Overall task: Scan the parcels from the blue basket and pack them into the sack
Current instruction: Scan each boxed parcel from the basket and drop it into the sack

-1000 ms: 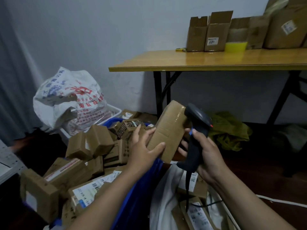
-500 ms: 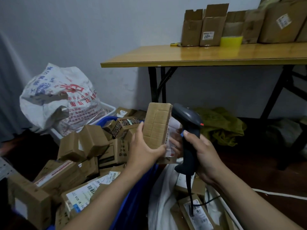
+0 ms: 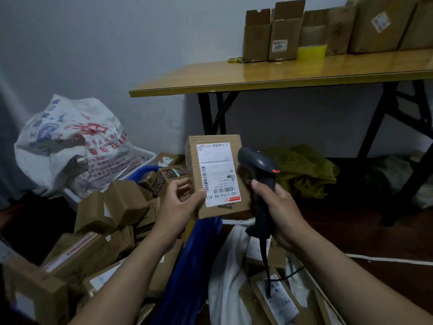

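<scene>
Parcel (image 3: 218,177): turned between the hands, barcode (image 3: 228,189) now showing.
Left hand (image 3: 180,202): gripped the parcel.
Right hand (image 3: 281,207): gripped the scanner (image 3: 260,165).
Meaning: ready for scanning.

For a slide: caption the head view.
Left hand holds a parcel, label facing camera, beside the scanner gripped by the right hand.

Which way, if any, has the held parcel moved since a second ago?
Yes. The parcel turned in the left hand: label now faces the camera, still in front of the table legs.
</scene>
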